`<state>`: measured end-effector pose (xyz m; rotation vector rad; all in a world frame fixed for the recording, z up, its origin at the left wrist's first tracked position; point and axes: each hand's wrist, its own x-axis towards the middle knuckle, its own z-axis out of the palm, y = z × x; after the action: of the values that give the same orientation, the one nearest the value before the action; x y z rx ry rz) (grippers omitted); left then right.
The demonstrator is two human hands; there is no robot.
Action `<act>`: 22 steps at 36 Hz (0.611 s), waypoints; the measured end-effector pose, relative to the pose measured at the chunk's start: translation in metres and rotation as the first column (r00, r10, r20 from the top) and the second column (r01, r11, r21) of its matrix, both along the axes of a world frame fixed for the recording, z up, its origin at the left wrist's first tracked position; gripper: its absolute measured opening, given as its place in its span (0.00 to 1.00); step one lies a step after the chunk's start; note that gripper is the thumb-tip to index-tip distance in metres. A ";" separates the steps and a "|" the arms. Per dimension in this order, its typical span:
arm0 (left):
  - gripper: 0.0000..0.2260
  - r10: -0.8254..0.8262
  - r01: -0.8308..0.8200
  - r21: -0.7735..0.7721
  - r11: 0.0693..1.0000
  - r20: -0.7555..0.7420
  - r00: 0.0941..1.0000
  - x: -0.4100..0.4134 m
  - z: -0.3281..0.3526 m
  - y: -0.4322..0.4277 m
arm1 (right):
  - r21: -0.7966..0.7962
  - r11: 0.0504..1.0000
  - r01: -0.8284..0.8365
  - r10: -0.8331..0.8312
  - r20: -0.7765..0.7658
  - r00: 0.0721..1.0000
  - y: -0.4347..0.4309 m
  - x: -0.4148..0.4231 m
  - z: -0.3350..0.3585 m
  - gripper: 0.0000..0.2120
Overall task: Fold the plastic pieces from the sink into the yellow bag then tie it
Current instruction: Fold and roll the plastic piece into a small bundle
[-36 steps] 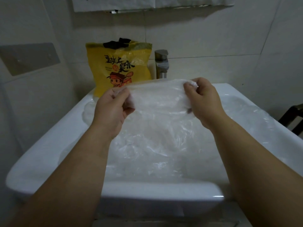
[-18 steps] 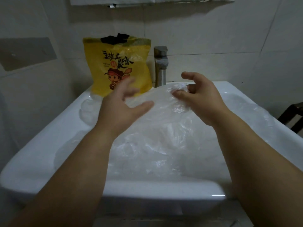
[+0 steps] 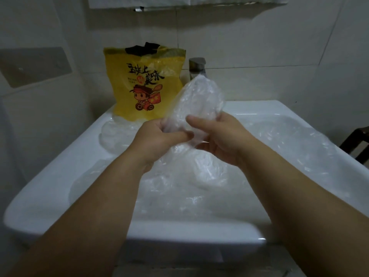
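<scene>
A folded piece of clear plastic (image 3: 197, 98) stands up between both hands over the white sink (image 3: 50, 188). My left hand (image 3: 159, 138) grips its lower end with curled fingers. My right hand (image 3: 217, 134) holds the same end from the right, thumb across the front. More crumpled clear plastic (image 3: 209, 176) fills the basin below. The yellow bag (image 3: 139, 86), printed with a cartoon figure and black writing, stands upright on the sink's back left rim with something dark at its open top.
A metal tap (image 3: 196, 67) rises behind the held plastic at the back of the sink. Tiled walls close in on the left and behind. A dark chair frame (image 3: 357, 142) shows at the right edge.
The plastic sheet, stretched wide between my hands a second ago, is now gathered into a narrow upright bundle. My hands have come together at its lower end.
</scene>
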<state>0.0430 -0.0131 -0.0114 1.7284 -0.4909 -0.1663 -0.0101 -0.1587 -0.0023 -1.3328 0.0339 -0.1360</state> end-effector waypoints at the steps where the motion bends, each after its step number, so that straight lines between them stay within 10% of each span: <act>1: 0.13 -0.002 0.002 -0.009 1.000 -0.008 1.000 -0.001 0.001 0.000 | 0.025 0.997 0.068 -0.068 0.013 0.998 0.000 0.001 0.000 0.21; 11: 0.10 -0.124 0.121 -0.030 0.992 -0.124 0.984 0.002 0.003 0.005 | 0.212 0.973 0.095 -0.120 0.111 0.986 -0.013 -0.002 0.009 0.11; 17: 0.05 -0.058 0.035 -0.202 0.979 -0.107 0.993 0.006 0.004 0.001 | 0.237 0.971 0.019 -0.030 0.043 0.999 -0.012 -0.002 0.010 0.25; 22: 0.19 -0.221 0.199 -0.123 0.972 -0.204 0.954 0.001 0.003 0.002 | 0.053 0.993 0.108 -0.112 0.073 0.991 -0.007 0.002 0.003 0.08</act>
<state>0.0442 -0.0115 -0.0086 1.5350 -0.5129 -0.4702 -0.0084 -0.1655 0.0012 -1.2762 0.0463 -0.2780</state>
